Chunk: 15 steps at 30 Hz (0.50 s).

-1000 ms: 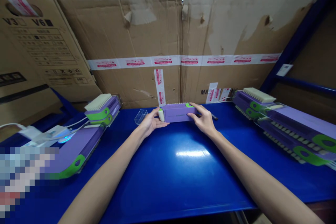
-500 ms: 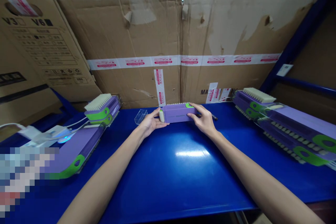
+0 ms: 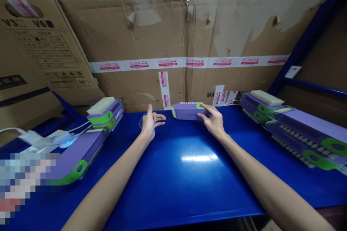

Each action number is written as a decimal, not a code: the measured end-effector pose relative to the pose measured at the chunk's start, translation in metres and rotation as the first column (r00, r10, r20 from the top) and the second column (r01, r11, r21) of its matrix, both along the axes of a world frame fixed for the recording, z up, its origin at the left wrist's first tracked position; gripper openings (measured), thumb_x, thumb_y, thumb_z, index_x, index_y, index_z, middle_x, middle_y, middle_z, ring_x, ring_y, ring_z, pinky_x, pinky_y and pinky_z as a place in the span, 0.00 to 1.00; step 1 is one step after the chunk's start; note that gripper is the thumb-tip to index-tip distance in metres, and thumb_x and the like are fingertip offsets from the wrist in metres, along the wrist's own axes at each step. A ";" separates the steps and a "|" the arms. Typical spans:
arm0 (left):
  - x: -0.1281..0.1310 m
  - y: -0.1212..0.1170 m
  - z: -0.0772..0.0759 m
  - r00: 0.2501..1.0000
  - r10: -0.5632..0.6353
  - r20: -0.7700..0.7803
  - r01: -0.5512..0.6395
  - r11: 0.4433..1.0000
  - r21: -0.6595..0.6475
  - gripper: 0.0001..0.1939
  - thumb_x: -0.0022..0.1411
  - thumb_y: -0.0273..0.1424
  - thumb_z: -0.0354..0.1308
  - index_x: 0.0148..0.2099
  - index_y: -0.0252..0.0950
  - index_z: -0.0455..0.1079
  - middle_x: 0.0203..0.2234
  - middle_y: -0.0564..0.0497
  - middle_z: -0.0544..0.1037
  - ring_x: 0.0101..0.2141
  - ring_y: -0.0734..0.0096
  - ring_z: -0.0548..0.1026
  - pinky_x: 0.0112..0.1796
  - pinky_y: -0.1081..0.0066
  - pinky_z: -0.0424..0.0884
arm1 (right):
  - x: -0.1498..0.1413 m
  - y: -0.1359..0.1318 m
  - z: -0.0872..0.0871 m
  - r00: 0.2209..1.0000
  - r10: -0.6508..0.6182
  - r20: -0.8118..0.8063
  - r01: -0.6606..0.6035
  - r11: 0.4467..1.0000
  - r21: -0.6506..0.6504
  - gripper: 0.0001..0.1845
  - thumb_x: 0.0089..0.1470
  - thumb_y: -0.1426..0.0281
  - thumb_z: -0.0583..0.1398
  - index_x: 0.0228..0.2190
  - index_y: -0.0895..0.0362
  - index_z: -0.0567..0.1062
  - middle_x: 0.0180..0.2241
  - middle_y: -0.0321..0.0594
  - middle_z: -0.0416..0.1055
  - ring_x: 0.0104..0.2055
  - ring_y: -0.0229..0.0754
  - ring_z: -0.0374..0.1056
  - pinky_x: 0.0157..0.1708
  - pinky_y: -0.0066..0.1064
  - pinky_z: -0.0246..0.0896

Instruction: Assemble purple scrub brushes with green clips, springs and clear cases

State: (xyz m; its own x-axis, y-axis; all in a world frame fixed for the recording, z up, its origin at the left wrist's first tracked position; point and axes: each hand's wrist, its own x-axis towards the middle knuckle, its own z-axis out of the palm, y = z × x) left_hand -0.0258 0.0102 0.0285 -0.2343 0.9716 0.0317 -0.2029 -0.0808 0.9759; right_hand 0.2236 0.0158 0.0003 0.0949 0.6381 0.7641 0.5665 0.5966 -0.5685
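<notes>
A purple brush [image 3: 187, 111] with a green tab and pale bristles sits at the back of the blue table [image 3: 189, 173]. My right hand [image 3: 214, 122] grips its right end, fingers wrapped over the green tab. My left hand [image 3: 151, 122] hovers to the left of the brush, apart from it, fingers loosely spread and holding nothing. A small clear plastic cover [image 3: 143, 120] lies just behind my left hand.
A row of purple and green brushes [image 3: 89, 133] lies along the left side, beside a white device with a cable [image 3: 54, 138]. More brushes in clear covers [image 3: 292, 126] lie on the right. Taped cardboard boxes [image 3: 173, 36] wall off the back.
My left hand has let go of the brush's left end and drawn away to the left. My right hand has shifted the brush a little right and back.
</notes>
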 end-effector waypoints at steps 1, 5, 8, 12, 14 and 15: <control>-0.001 0.001 0.001 1.000 0.010 -0.005 -0.010 1.000 0.011 0.32 0.54 0.57 0.46 0.13 0.37 0.50 0.21 0.42 0.75 0.26 0.63 0.75 0.25 0.68 0.71 | 0.000 0.000 0.000 1.000 0.004 -0.007 -0.004 1.000 -0.005 0.19 0.48 0.67 0.63 0.44 0.53 0.75 0.44 0.45 0.73 0.46 0.48 0.69 0.48 0.42 0.65; 0.000 0.003 0.001 0.994 0.078 -0.080 -0.075 0.996 0.042 0.30 0.53 0.56 0.48 0.14 0.37 0.52 0.19 0.45 0.73 0.21 0.69 0.71 0.20 0.72 0.66 | -0.004 -0.002 0.000 0.999 0.035 -0.021 -0.035 0.999 -0.026 0.19 0.48 0.66 0.63 0.45 0.53 0.75 0.44 0.45 0.73 0.46 0.48 0.69 0.47 0.42 0.66; 0.001 0.005 -0.005 0.983 0.119 -0.136 -0.104 0.988 0.117 0.27 0.51 0.56 0.50 0.20 0.36 0.61 0.25 0.44 0.74 0.27 0.66 0.73 0.23 0.71 0.68 | -0.008 -0.004 0.000 0.999 0.050 -0.021 -0.051 0.998 -0.038 0.19 0.48 0.66 0.63 0.45 0.54 0.75 0.44 0.45 0.73 0.46 0.49 0.70 0.47 0.42 0.66; 0.002 0.007 -0.012 0.978 0.076 -0.195 -0.038 0.981 0.193 0.26 0.53 0.55 0.50 0.33 0.35 0.67 0.37 0.42 0.76 0.40 0.61 0.74 0.36 0.66 0.70 | -0.011 -0.006 0.000 0.997 0.062 -0.049 -0.065 0.996 -0.065 0.21 0.48 0.66 0.63 0.45 0.53 0.75 0.45 0.44 0.73 0.47 0.49 0.70 0.47 0.42 0.65; 0.003 0.006 -0.013 0.978 0.014 -0.210 0.031 0.977 0.210 0.26 0.55 0.54 0.49 0.41 0.36 0.68 0.41 0.42 0.76 0.45 0.61 0.73 0.42 0.64 0.68 | -0.011 -0.006 -0.001 0.996 0.071 -0.062 -0.076 0.994 -0.075 0.21 0.48 0.66 0.63 0.46 0.53 0.75 0.45 0.44 0.73 0.47 0.48 0.69 0.47 0.42 0.65; 0.003 0.006 -0.012 0.975 -0.010 -0.223 0.059 0.974 0.218 0.26 0.57 0.53 0.48 0.43 0.37 0.67 0.41 0.43 0.77 0.44 0.61 0.74 0.42 0.64 0.68 | -0.011 -0.006 -0.001 0.995 0.076 -0.065 -0.081 0.994 -0.078 0.21 0.48 0.65 0.63 0.46 0.53 0.75 0.45 0.44 0.73 0.47 0.48 0.69 0.47 0.42 0.65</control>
